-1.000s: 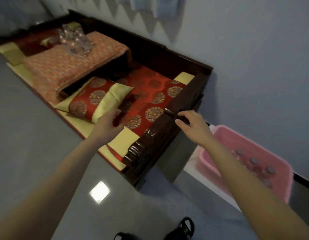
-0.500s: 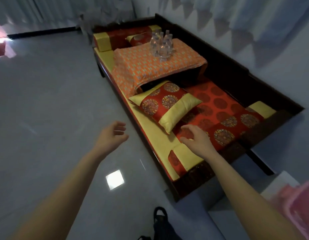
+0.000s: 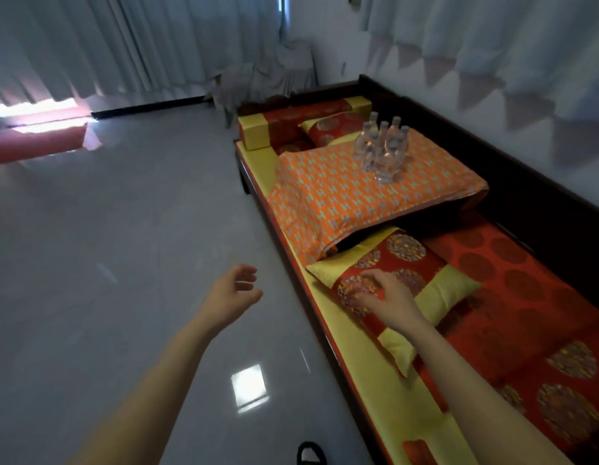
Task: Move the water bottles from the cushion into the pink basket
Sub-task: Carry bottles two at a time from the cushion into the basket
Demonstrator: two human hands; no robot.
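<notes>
Several clear water bottles (image 3: 382, 147) stand upright in a tight cluster on an orange patterned cushion (image 3: 345, 193) on the long wooden daybed. My left hand (image 3: 232, 295) hovers over the floor beside the daybed, fingers loosely apart and holding nothing. Over a red and yellow pillow (image 3: 398, 283) my right hand (image 3: 383, 298) is spread with empty fingers. Both hands are well short of the bottles. The pink basket is out of view.
The dark wooden daybed (image 3: 512, 182) runs along the right wall, with red and yellow cushions (image 3: 526, 297) and a bolster (image 3: 291, 120) at its far end. Grey tiled floor (image 3: 123, 246) lies to the left, curtains (image 3: 123, 45) at the back. A sandal (image 3: 310, 454) shows at the bottom.
The view has swung left from the daybed's end and the pink basket toward the bottles. The basket has left the frame. Both hands stay empty and have moved forward along the daybed.
</notes>
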